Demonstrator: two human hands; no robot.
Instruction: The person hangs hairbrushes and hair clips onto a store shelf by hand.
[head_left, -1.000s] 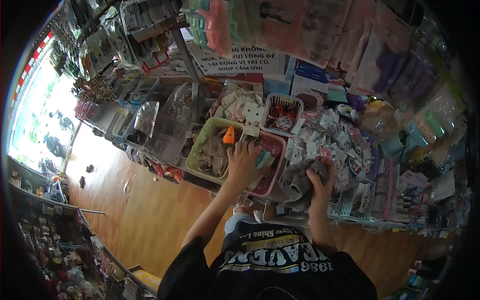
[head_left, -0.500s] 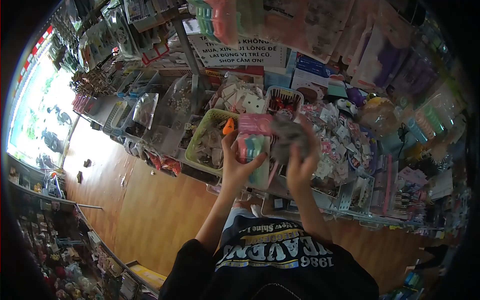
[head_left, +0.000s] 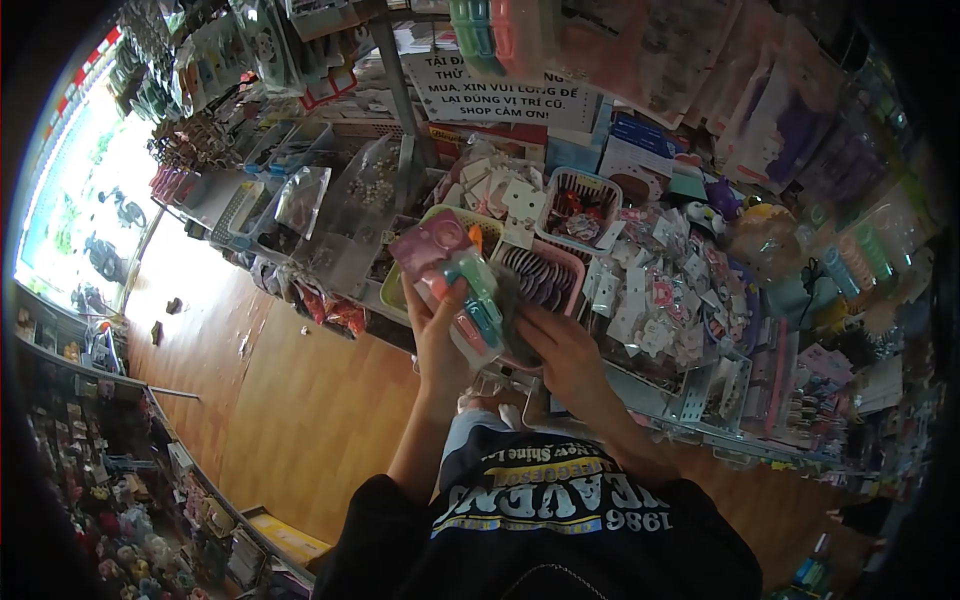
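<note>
My left hand (head_left: 438, 335) is closed on a clear plastic pack (head_left: 470, 295) with a purple header card and pink, green and teal pieces inside, thumb across its front. The pack is tilted over the baskets. At its right edge my right hand (head_left: 565, 355) has its fingers bent around a grey fluffy bundle (head_left: 513, 322), mostly hidden behind the pack and fingers. Just beyond the hands are a pink basket (head_left: 575, 262) with dark striped round items and a yellow-green basket (head_left: 393, 292), partly covered by the pack.
A white basket (head_left: 583, 180) with red items stands behind. Many carded accessories (head_left: 655, 285) are heaped to the right. Clear bins (head_left: 300, 215) stand left, below a printed sign (head_left: 500, 95). Packs hang overhead. Wooden floor (head_left: 300, 420) lies lower left.
The pack has tilted and moved slightly left. My right hand has lowered and come in against it, bringing the grey bundle partly behind it. The pink basket is now exposed.
</note>
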